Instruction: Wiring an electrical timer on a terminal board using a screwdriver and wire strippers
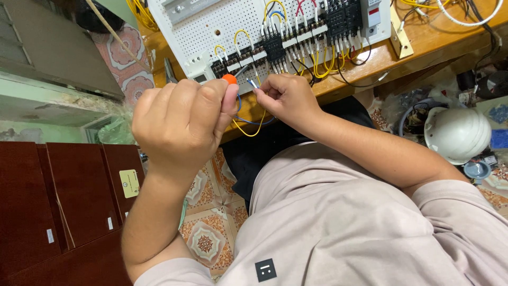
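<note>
— Fingers first: what can we not make out?

— Our left hand [180, 124] is a closed fist around a tool with an orange rounded handle end [229, 79]; only that orange cap shows, at about one o'clock from the knuckles, and the shaft and tip are hidden behind the fist. We cannot tell what kind of tip it has.

— And the other side?

— Our right hand [288, 98] has thumb and forefinger pressed together on a thin blue insulated wire [253, 85] near its bare end, which pokes out at ten o'clock from the fingertips, just beside the orange cap. The remaining fingers are curled under, so the grip itself is partly covered.

— Where does the wire go?

— It loops down below both hands alongside a thin yellow wire [248, 131], at six o'clock from the pinch. Its far end is lost behind the hand.

— Beyond?

— At twelve o'clock stands a white perforated wiring panel [211, 26] with black terminal blocks, its top cut off by the frame. A white hard hat [457, 132] lies at three o'clock.
</note>
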